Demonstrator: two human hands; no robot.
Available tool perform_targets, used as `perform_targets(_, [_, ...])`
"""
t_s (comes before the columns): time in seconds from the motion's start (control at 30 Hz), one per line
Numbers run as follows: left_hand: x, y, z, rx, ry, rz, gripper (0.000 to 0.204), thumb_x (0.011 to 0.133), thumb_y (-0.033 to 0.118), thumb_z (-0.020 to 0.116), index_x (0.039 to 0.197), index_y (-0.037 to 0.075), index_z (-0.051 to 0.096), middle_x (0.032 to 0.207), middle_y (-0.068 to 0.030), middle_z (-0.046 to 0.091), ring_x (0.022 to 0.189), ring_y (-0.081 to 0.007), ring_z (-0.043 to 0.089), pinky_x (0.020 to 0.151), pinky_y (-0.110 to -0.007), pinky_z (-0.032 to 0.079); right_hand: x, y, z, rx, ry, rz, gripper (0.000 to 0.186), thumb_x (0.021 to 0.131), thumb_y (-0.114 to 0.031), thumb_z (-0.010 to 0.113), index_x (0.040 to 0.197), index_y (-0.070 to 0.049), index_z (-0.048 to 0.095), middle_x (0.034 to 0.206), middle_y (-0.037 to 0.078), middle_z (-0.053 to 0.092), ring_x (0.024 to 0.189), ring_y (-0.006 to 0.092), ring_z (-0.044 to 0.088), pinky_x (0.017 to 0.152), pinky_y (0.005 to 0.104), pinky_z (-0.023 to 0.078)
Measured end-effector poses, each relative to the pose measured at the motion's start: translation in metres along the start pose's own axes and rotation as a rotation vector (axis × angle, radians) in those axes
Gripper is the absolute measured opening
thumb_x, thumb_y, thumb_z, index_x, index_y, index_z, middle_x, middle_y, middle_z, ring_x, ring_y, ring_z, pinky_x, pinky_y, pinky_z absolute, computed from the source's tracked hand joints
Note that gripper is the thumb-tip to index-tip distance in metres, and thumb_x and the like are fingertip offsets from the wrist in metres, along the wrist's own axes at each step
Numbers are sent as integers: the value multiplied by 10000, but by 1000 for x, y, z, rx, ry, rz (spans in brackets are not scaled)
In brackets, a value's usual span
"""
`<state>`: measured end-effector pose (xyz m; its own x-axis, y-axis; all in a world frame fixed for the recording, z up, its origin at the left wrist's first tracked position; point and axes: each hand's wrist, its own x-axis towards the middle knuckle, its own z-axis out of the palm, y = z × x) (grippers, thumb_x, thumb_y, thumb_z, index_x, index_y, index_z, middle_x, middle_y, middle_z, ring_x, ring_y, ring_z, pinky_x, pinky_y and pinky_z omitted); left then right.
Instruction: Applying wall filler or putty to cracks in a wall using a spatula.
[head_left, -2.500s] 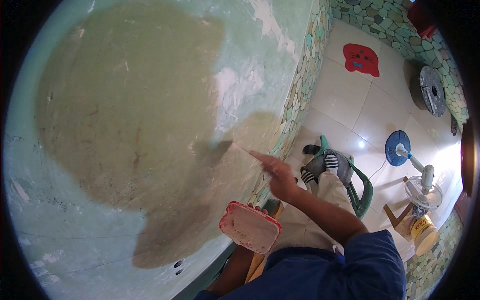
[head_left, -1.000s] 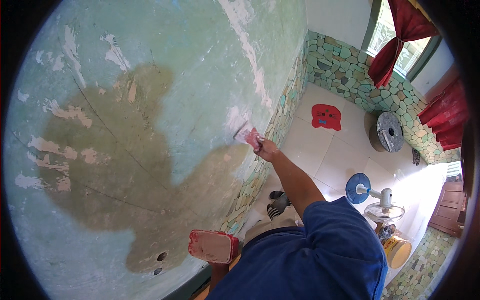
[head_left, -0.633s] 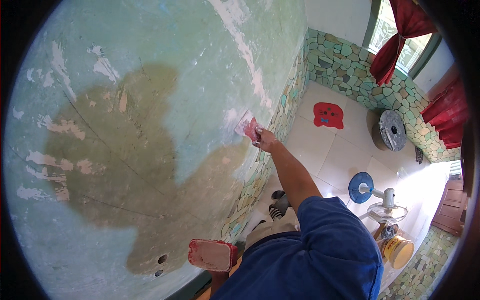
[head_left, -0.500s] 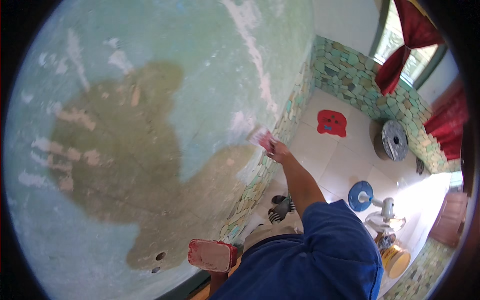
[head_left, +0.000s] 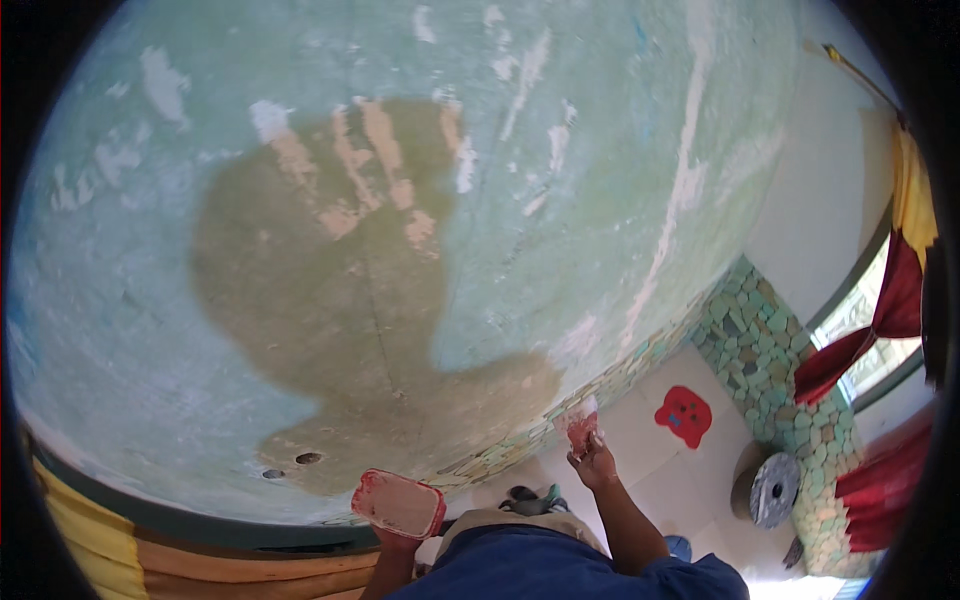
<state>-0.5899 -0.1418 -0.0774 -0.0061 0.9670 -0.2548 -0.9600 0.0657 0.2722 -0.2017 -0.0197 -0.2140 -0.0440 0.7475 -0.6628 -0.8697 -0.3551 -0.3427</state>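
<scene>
My left hand [head_left: 400,541] holds a red rectangular tub [head_left: 398,503] from below, close to my body; pale putty covers its inside. My right hand [head_left: 594,464] is closed on the red putty knife [head_left: 579,429], which has whitish putty along its broad end. The knife is held near the stone-tile border at the bottom of the green-blue wall [head_left: 560,250]; I cannot tell if it touches the wall. Whitish putty streaks [head_left: 675,200] and patches run over the wall, and my shadow falls across it.
Two dark holes [head_left: 308,458] open low in the wall. A red animal-shaped mat [head_left: 685,417] lies on the tiled floor. Beyond it stands a grey round drum [head_left: 774,490]. Red curtains [head_left: 885,490] hang at right, and yellow and orange fabric [head_left: 220,565] at lower left.
My view has swung upward, showing more wall. My right arm has drawn in from its outstretched reach and the putty knife has moved away from the wall patch. The tub stays in my left hand.
</scene>
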Motion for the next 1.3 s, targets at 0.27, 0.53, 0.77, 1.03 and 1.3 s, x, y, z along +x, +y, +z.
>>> perform_targets(0.27, [-5,-2,16,-1,63,153,534,950,573,432,1268,169,579,1250,-79,625,1164,-336,585,1015,-560,432,-71,-103,177,-88,-702,-303,334,1000,-237,526,1324,-156,506,1230,20,617,1081,191,596,870,400,481])
perform_targets(0.53, [-16,1,7,-58,-60,233,606,896,643,455,1275,191,593,1291,-89,615,1178,-373,576,1013,-595,421,-93,-92,262,-175,-1022,-388,299,1006,-138,498,1299,-76,506,1255,75,600,1178,215,574,1016,420,465])
perform_targets(0.77, [-21,-2,28,-85,-104,307,551,911,590,452,1249,187,617,1275,-101,625,1157,-379,587,1007,-602,425,-104,-55,374,-422,-1174,-575,93,944,-66,599,1034,-67,575,942,17,607,857,126,586,785,293,492])
perform_targets(1.03, [-33,2,8,-143,-58,495,591,901,615,447,1266,175,599,1277,-105,620,1155,-379,587,1005,-593,429,-95,-55,389,-533,-1204,-529,88,904,-55,650,939,-69,571,869,0,582,773,91,548,648,253,461])
perform_targets(1.3, [-50,9,14,-211,34,555,615,880,633,400,1223,168,613,1230,-116,636,1126,-386,590,1007,-581,426,-81,-54,385,-505,-1242,-687,89,901,-38,644,978,-41,599,893,-3,612,805,79,572,716,234,479])
